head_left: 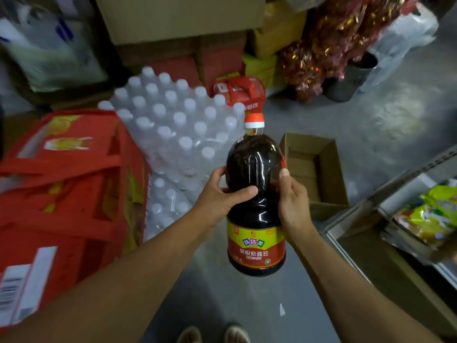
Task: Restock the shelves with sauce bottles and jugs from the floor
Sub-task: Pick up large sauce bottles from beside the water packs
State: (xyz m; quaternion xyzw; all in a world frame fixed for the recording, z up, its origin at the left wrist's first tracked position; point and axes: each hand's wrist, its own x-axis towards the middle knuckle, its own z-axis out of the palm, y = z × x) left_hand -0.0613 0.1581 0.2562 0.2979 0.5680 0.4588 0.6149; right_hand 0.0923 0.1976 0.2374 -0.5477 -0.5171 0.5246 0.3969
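Note:
A large jug of dark soy sauce [256, 169] with an orange cap and a red and yellow label hangs in the air in front of me, held in both hands above the grey floor. My left hand [221, 195] grips its left side with the thumb laid across the front. My right hand [291, 200] wraps its right side with the thumb pointing up. At the lower right is a metal shelf [358, 211] with green and yellow packets on it.
An open, empty cardboard box [329, 154] sits on the floor just behind the jug. Shrink-wrapped packs of clear bottles [178, 125] lie to the left, with red cartons [66, 184] beside them. Stacked cardboard boxes [178, 18] and red foil decorations [333, 40] crowd the back.

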